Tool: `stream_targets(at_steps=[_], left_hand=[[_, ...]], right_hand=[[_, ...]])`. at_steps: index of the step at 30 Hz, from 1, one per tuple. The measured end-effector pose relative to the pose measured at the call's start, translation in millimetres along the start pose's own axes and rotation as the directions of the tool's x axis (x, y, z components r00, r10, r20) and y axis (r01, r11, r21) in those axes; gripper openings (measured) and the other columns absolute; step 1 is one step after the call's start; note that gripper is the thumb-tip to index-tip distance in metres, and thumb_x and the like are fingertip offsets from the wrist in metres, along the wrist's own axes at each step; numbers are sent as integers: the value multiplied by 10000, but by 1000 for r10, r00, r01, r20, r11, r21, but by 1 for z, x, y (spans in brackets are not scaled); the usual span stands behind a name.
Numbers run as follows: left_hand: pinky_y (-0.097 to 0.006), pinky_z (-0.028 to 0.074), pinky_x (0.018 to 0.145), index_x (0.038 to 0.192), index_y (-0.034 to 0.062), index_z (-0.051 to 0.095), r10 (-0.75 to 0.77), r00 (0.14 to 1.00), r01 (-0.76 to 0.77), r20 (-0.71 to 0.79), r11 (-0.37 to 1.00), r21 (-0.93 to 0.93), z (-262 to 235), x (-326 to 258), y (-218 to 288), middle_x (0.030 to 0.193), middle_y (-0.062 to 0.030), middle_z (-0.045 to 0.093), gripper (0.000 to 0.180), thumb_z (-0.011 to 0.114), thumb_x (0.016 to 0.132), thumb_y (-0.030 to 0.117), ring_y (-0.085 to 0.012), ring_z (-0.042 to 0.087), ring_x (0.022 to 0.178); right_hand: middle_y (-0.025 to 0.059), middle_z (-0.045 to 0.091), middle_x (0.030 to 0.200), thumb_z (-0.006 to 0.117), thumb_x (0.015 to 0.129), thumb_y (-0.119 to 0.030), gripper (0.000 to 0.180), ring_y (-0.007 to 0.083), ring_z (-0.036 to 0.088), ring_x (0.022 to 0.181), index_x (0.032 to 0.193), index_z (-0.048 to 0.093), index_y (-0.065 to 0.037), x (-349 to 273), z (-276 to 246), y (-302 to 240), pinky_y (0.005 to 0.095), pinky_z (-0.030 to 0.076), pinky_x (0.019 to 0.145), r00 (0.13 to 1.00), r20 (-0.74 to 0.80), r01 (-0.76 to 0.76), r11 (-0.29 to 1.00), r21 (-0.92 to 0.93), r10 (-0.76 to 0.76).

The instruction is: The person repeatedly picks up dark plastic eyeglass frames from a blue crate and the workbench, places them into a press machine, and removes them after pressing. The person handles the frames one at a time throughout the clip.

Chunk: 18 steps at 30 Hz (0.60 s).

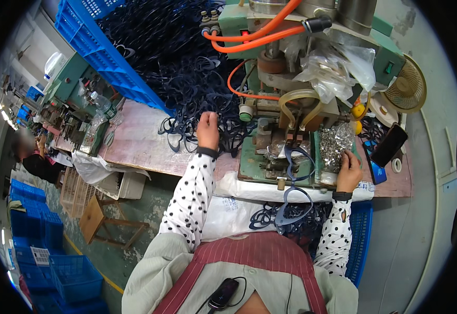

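Observation:
At the near edge of a heap of dark blue eyeglass frames (pixel 197 89), my left hand (pixel 207 133) has its fingers pressed together. Whatever lies between those fingertips is hidden. My right hand (pixel 349 172) is beside a pile of small shiny metal parts (pixel 336 142), fingers bent in and pinched together. Any piece in that pinch is too small to make out. Between the hands, a blue eyeglass frame (pixel 297 196) hangs from the green bench press (pixel 247 167), upright, one rim below the other. Neither hand touches it.
A tilted blue crate (pixel 116 70) holds the heap. Orange air hoses (pixel 260 39) cross the press. A black phone (pixel 389 145) and a fan (pixel 405 86) are at right. More frames (pixel 262 217) lie by my lap. A stool (pixel 105 220) and a co-worker (pixel 32 159) are at left.

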<state>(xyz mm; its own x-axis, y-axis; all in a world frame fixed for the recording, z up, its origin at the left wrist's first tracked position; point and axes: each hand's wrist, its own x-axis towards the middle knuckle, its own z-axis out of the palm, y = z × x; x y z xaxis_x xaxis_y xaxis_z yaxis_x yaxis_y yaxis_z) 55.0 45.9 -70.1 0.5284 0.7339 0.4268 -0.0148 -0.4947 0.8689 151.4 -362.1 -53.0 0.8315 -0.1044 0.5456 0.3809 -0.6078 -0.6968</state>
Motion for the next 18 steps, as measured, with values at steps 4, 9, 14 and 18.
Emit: stream_targets(at_steps=[4,9,14,18], left_hand=[[-239,492,537,1073,120,516,-434,886,450,165,714,-536,-19,-36,48,1032,-1,607,140,491,1019,246,-118,573,662],[-176,361,477,1308,81,417,-365,924,372,114,792,-484,-41,-40,78,922,-67,658,360,491,1017,280,-39,465,559],[-211,449,619,1229,-22,526,55,998,-62,-42,982,-179,-34,-58,101,847,-51,672,304,533,996,174,-69,564,686],[-295,476,695,1033,-2,624,365,930,-366,-28,925,-100,-24,-81,135,900,-113,676,128,587,941,78,-195,611,766]], right_hand=[[122,701,915,660,853,-50,124,228,657,832,962,716,-30,2,-6,-11,326,507,763,997,81,-23,996,87,16],[71,671,869,660,830,1,165,139,604,778,984,720,-12,11,-13,-71,245,468,701,968,250,-108,927,358,16],[21,662,862,679,813,-9,187,56,490,665,994,726,-9,4,-21,-132,196,390,605,901,430,-209,814,543,-56],[0,674,795,719,765,-15,363,18,449,609,1110,607,-28,-6,-12,-151,184,353,536,868,497,-365,672,645,-6]])
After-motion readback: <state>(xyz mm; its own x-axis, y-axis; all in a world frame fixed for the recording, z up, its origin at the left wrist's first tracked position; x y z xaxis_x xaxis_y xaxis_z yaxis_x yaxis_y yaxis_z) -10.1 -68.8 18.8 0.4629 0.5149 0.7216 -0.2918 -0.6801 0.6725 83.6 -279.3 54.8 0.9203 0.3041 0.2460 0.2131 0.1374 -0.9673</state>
